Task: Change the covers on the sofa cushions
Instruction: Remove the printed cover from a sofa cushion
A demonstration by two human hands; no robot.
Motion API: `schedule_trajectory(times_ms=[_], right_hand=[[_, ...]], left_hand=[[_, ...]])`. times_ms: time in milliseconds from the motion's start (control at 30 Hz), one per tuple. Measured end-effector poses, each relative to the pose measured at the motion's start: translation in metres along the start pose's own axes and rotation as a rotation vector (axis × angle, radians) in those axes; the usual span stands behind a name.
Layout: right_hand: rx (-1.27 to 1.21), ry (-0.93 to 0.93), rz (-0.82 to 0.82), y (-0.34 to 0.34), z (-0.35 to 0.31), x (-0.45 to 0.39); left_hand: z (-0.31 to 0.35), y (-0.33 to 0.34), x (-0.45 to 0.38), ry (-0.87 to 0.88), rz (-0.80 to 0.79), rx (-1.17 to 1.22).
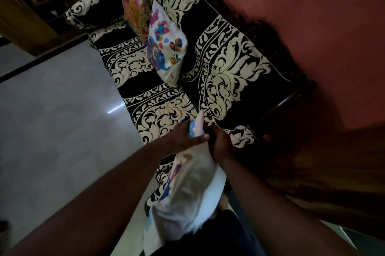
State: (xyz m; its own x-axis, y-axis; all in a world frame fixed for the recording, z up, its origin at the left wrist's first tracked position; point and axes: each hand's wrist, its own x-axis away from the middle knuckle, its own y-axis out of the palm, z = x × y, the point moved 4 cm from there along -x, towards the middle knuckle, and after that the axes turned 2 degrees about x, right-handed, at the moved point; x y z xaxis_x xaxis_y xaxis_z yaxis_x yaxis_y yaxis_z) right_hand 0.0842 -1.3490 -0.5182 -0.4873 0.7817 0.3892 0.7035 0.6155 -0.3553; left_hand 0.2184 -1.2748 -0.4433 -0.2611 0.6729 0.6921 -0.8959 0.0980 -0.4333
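Now cushion point(187, 191), far corner between left hand point(183, 138), right hand point(220, 143)

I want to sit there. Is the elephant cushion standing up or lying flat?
Standing up: the white cartoon-elephant cushion is propped on its edge against the black-and-cream patterned sofa.
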Motion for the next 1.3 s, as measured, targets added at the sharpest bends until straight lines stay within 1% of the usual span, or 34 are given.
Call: schedule_trajectory(times_ms=[33,100,167,200,267,333,433,567,633,700,733,800,833,900,967,1033,1133,1200,1300], right_hand=[[0.089,-0.044,0.035,0.000,0.005,0.004],[0.209,-0.101,0.076,-0.003,0.010,0.011],[0.294,-0.131,0.064,-0.009,0.013,0.015],[0.344,-0.163,0.050,-0.012,0.015,0.017],[0.447,-0.208,0.033,-0.019,0.017,0.018],[0.584,-0.196,0.055,-0.025,0.018,0.016],[0.764,-0.170,0.082,-0.029,0.010,0.010],[0.874,-0.092,0.056,-0.037,0.003,0.003],[0.904,-0.101,0.036,-0.041,0.004,0.001],[0.896,-0.111,0.011,-0.043,0.005,0.003],[0.882,-0.107,-0.013,-0.043,0.006,0.004],[0.874,-0.101,-0.061,-0.045,0.009,0.006],[0.878,-0.092,-0.059,-0.047,0.011,0.008],[0.896,-0.095,0.002,-0.056,0.011,0.011],[0.906,-0.137,0.062,-0.061,0.010,0.016],[0.866,-0.126,0.054,-0.061,0.008,0.020],[0.904,-0.126,0.053,-0.058,0.005,0.027],[0.917,-0.181,0.049,-0.052,0.007,0.037],[0.921,-0.264,-0.008,-0.040,0.019,0.063]], left_hand=[[0.006,0.002,-0.008,-0.001,0.095,0.002],[0.010,0.006,-0.021,-0.007,0.206,-0.072],[0.013,0.008,-0.030,0.043,0.272,-0.214],[0.015,0.008,-0.031,0.069,0.297,-0.236],[0.019,0.006,-0.033,0.098,0.326,-0.215],[0.021,0.004,-0.038,0.100,0.341,-0.187],[0.026,0.004,-0.046,0.105,0.304,-0.223],[0.038,0.007,-0.058,0.133,0.299,-0.328],[0.049,0.012,-0.062,0.178,0.267,-0.489],[0.062,0.024,-0.064,0.236,0.209,-0.762],[0.069,0.030,-0.064,0.267,0.173,-0.861],[0.078,0.044,-0.065,0.292,0.122,-0.947],[0.080,0.048,-0.065,0.281,0.117,-0.971],[0.081,0.054,-0.066,0.252,0.125,-1.015],[0.080,0.056,-0.068,0.247,0.171,-1.022],[0.080,0.053,-0.070,0.262,0.245,-0.976],[0.080,0.044,-0.072,0.294,0.370,-0.885],[0.080,0.034,-0.074,0.291,0.448,-0.826],[0.077,0.018,-0.076,0.266,0.536,-0.702]])
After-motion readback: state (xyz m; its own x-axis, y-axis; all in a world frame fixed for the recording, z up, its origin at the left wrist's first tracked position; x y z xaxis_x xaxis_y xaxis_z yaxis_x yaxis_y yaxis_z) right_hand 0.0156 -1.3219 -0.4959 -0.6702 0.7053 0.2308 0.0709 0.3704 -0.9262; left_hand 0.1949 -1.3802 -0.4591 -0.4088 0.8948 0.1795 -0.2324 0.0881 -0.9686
